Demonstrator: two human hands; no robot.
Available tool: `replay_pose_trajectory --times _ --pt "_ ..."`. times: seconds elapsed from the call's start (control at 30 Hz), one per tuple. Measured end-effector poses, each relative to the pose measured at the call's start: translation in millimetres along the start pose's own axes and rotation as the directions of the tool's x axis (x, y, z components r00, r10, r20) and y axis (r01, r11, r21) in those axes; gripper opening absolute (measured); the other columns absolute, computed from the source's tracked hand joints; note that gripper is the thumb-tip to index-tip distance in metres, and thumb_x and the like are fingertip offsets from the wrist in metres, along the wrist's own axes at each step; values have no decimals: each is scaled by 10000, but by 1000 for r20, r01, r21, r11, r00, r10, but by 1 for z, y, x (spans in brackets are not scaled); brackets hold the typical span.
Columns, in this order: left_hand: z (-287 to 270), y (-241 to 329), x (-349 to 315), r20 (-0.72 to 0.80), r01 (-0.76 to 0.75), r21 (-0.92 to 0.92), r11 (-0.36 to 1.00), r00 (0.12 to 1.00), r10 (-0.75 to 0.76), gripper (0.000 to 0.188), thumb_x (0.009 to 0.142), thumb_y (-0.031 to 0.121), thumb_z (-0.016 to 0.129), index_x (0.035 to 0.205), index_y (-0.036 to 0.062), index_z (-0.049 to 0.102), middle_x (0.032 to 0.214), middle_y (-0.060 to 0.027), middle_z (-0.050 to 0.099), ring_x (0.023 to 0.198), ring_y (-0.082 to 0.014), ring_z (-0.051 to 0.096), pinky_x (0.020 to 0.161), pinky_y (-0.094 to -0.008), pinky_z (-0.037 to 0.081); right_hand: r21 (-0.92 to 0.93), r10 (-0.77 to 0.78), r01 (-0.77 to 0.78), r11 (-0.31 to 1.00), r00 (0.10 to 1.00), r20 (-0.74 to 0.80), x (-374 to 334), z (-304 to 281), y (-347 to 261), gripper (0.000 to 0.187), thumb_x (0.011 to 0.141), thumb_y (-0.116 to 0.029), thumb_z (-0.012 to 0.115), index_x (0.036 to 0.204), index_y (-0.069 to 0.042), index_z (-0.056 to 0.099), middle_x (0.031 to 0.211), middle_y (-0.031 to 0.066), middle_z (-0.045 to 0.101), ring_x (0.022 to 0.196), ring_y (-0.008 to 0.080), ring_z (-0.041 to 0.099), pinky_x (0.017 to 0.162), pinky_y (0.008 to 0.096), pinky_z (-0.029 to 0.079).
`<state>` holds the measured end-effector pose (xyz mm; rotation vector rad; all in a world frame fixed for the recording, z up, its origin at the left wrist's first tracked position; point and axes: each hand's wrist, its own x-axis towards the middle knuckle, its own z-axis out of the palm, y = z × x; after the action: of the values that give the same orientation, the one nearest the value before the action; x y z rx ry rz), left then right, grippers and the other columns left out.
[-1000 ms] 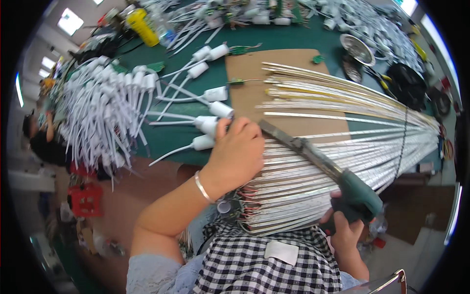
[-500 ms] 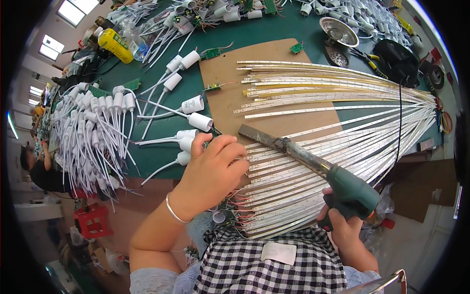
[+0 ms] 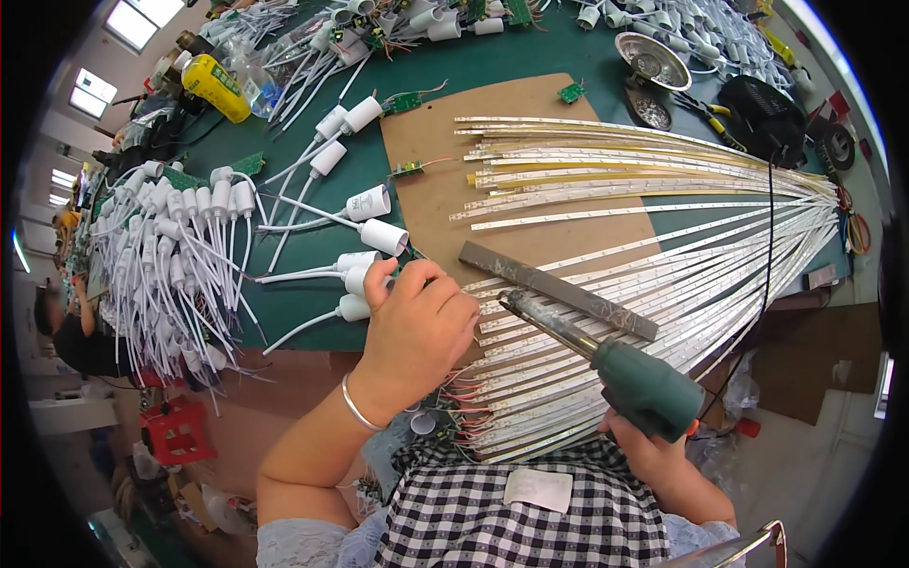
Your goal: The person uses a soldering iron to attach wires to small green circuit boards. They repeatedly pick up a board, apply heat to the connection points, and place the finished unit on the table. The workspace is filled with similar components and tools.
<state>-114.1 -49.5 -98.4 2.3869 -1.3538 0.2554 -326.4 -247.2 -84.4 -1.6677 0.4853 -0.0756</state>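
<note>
My right hand [image 3: 653, 454] is wrapped round the handle of a green soldering gun [image 3: 646, 386]. Its dark tip points up and left, over the ends of the white LED strips [image 3: 559, 393] fanned across the table. A flat grey metal bar [image 3: 568, 292] lies across the strips, just beyond the tip. Beside the strips' left ends, my left hand [image 3: 417, 327] is closed with fingertips together; whatever they pinch is hidden. White lamp caps [image 3: 383, 237] with white cables lie just left of that hand.
A brown board [image 3: 426, 123] carries more LED strips and a small green circuit board [image 3: 571, 92]. Metal dish [image 3: 653, 61] and pliers [image 3: 710, 115] lie at the far right. A heap of lamp caps [image 3: 180, 227] fills the left side. A black cord [image 3: 770, 227] hangs down at right.
The soldering gun has drawn back toward me and down, off the metal bar, with its tip now over the strip ends. My left hand stays nearly in place.
</note>
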Motion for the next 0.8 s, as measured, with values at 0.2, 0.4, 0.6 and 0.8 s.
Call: replay_pose_trajectory --times 0.2,0.4,0.6,0.8 --pt "4 -2 2 -11 -7 -20 1000 1000 6 170 654 93 720 774 131 605 828 10 563 935 -211 529 929 -459 283 -143 -43 53 988 997 71 4 3 -3 241 753 -41 687 990 -9 657 865 107 655 716 230 631 636 313 499" --pt "4 -3 1 0 2 -43 999 1000 -2 171 649 84 710 765 130 593 827 7 559 943 -218 525 925 -458 287 -212 -5 25 977 995 95 6 4 -11 231 757 -47 682 986 -20 661 899 134 668 792 295 644 710 355 508" --pt "5 -3 2 2 7 -59 998 1000 -7 169 644 79 703 758 125 586 814 1 555 946 -227 523 911 -449 299 -239 -25 55 969 992 127 7 3 -8 242 754 -51 681 993 -15 661 928 134 670 827 305 641 769 366 501" --pt "6 -4 3 -15 11 -92 996 1000 -13 166 637 73 692 750 119 580 813 -4 557 941 -234 521 896 -447 304 -192 15 7 981 993 116 5 4 -7 237 754 -55 679 986 -13 658 943 141 665 847 312 632 774 374 496"
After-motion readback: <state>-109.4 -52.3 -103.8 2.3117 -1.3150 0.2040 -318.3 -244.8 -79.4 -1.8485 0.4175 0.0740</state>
